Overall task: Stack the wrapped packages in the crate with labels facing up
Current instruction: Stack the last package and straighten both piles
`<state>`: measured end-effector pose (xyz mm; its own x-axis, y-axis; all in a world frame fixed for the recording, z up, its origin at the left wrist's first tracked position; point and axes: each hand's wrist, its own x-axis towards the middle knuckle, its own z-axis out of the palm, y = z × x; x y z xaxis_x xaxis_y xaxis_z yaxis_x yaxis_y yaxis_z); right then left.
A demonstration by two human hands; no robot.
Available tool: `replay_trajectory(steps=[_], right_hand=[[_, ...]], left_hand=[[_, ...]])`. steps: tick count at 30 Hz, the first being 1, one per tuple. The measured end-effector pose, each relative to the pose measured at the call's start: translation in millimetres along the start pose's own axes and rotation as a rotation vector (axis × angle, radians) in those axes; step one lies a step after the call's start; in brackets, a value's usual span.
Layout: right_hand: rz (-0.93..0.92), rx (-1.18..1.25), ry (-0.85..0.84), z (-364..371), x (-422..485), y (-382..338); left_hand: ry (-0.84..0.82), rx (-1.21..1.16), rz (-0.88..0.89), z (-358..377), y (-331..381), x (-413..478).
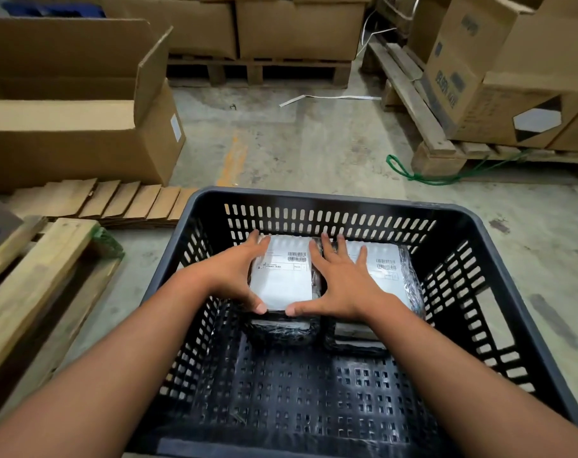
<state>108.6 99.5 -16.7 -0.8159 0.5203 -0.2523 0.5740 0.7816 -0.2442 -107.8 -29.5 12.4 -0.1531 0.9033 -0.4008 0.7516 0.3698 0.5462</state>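
Observation:
A black slotted plastic crate [340,203] stands on the floor in front of me. Two stacks of black-wrapped packages sit side by side against its far wall. The top package of the left stack [282,276] shows a white label with barcodes facing up. My left hand [234,272] grips its left edge, thumb at the near corner. My right hand [343,282] lies with spread fingers across the gap between the stacks, thumb on the same package's near edge. The right stack's top package [390,269] also shows its label upward, partly hidden by my right hand.
An open cardboard box [82,127] sits at the left, with flat cardboard pieces [115,200] and a wooden pallet [33,279] near it. More boxes on pallets [499,87] stand at the right and back. A green cord [423,176] lies on the concrete floor.

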Motion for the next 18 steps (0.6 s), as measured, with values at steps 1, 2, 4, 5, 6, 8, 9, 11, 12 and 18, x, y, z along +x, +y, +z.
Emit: replay_trajectory(steps=[1,2,4,5,6,8,9,11,12,18], right_hand=[[-0.006,0.007,0.011,0.7,1.2,1.0],[-0.012,0.013,0.02,1.9,2.2,2.1],[-0.017,0.018,0.031,4.2,2.6,3.5],[-0.018,0.022,0.037,5.3,2.1,3.6],[-0.018,0.027,0.042,6.4,2.3,3.7],[-0.016,0.035,0.058,6.5,1.6,3.1],[-0.017,0.04,0.063,6.6,1.6,3.1],[-0.015,0.046,0.071,6.1,0.6,2.5],[-0.016,0.055,0.071,5.9,-0.1,1.9],[-0.004,0.09,0.1,4.5,-2.5,-0.4]], left_hand=[[-0.004,0.001,0.001,-0.7,-1.1,1.5],[-0.013,0.006,-0.002,-1.5,-1.7,3.1],[-0.041,0.013,-0.01,-2.6,-1.0,6.3],[-0.056,0.013,-0.018,-2.9,-0.4,7.8],[-0.067,0.019,-0.025,-3.2,0.3,8.8],[-0.081,0.022,-0.038,-4.7,2.2,9.5],[-0.084,0.023,-0.037,-5.3,1.8,10.0],[-0.09,0.035,-0.04,-6.9,4.0,9.1],[-0.089,0.035,-0.042,-7.2,5.2,7.8],[-0.061,0.02,-0.044,-6.0,4.7,4.1]])
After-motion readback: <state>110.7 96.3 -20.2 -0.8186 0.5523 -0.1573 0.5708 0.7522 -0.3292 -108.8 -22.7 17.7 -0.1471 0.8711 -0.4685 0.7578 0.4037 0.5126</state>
